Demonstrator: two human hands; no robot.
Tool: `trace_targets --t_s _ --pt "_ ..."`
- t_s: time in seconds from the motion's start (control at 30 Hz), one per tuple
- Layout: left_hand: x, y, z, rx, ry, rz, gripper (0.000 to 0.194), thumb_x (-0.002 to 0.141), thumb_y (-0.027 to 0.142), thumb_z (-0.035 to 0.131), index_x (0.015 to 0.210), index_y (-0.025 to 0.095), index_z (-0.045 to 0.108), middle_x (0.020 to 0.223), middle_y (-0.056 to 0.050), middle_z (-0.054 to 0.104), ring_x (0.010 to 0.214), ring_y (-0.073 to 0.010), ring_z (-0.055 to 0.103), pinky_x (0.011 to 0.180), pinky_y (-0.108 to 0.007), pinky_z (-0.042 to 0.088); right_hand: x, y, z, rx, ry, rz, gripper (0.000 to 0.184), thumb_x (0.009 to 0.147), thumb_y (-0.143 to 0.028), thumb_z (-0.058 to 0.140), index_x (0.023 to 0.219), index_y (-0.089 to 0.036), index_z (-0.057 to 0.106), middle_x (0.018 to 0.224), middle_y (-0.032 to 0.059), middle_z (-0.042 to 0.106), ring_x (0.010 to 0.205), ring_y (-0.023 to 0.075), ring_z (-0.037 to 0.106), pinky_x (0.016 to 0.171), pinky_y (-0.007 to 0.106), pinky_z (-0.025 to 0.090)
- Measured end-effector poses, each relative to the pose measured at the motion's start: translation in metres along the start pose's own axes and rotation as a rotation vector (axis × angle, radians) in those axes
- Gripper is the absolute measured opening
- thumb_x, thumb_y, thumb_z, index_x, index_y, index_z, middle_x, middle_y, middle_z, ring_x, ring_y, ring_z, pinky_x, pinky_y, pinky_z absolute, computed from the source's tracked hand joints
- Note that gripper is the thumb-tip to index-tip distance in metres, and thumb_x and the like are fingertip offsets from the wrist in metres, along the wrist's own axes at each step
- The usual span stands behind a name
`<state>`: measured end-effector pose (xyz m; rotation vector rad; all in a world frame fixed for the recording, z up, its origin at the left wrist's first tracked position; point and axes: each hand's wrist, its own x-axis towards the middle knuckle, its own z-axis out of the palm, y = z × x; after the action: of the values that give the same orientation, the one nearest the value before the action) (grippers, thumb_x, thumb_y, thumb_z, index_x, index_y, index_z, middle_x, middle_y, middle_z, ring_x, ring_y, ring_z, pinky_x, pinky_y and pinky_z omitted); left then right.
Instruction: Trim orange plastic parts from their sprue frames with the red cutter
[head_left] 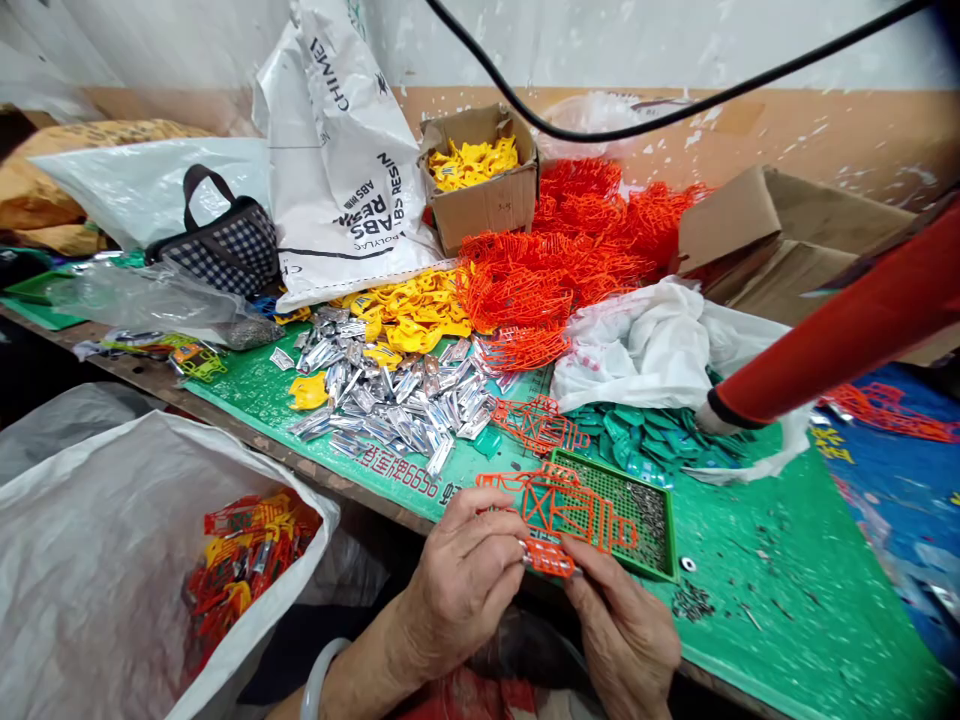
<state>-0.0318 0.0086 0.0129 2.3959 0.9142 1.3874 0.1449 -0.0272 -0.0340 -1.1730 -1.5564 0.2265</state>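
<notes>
My left hand (469,570) is closed, its fingertips pinching the left end of an orange plastic lattice frame (561,500). From the other side, my right hand (624,632) grips the lower right part between thumb and fingers. A solid-looking orange strip (551,558) spans the two sets of fingertips; whether it belongs to the lattice I cannot tell. Just behind is a green mesh tray (670,545) with small dark screws (651,518) in its right side. Another orange frame (541,424) lies flat on the table beyond the tray.
Silver pieces (405,395), yellow parts (412,310) and an orange frame heap (532,285) cover the table's back. Green pieces (645,435) lie near a slanting red pole (832,330). An open white sack (97,540) at left holds red-and-yellow items. Loose screws (691,602) lie right.
</notes>
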Motion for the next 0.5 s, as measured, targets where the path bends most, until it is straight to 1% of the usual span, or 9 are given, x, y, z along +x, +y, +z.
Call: trace_targets --t_s 0.13,0.3,0.5 --pt "0.0005 0.0005 -0.0005 -0.027 -0.007 -0.013 0.02 0.083 -0.002 0.058 0.089 0.017 0.06 0.085 -0.007 0.074 0.085 -0.0204 0.062 0.078 -0.036 0.057 0.0061 -0.0026 -0.0024 -0.017 -0.025 -0.021 0.014 0.092 -0.021 0.061 0.099 -0.022 0.072 0.083 0.0011 0.08 0.07 0.0135 0.077 0.068 0.015 0.061" --pt "0.0006 0.0005 -0.0008 -0.068 -0.02 -0.048 0.021 0.082 -0.004 0.06 0.087 0.016 0.061 0.084 -0.007 0.074 0.083 -0.0191 0.06 0.078 -0.034 0.054 0.0074 -0.0013 -0.0032 -0.04 -0.055 -0.037 0.015 0.092 -0.021 0.059 0.1 -0.021 0.072 0.084 0.0022 0.08 0.07 0.0138 0.077 0.068 0.015 0.061" --pt "0.0038 0.0034 -0.0042 -0.042 -0.06 -0.09 0.019 0.084 -0.001 0.059 0.081 0.018 0.058 0.083 -0.002 0.075 0.079 -0.0175 0.056 0.077 -0.035 0.045 0.0057 0.0012 -0.0062 -0.001 -0.103 -0.012 0.015 0.091 -0.02 0.061 0.101 -0.023 0.072 0.083 0.0007 0.08 0.069 0.0128 0.077 0.069 0.014 0.06"
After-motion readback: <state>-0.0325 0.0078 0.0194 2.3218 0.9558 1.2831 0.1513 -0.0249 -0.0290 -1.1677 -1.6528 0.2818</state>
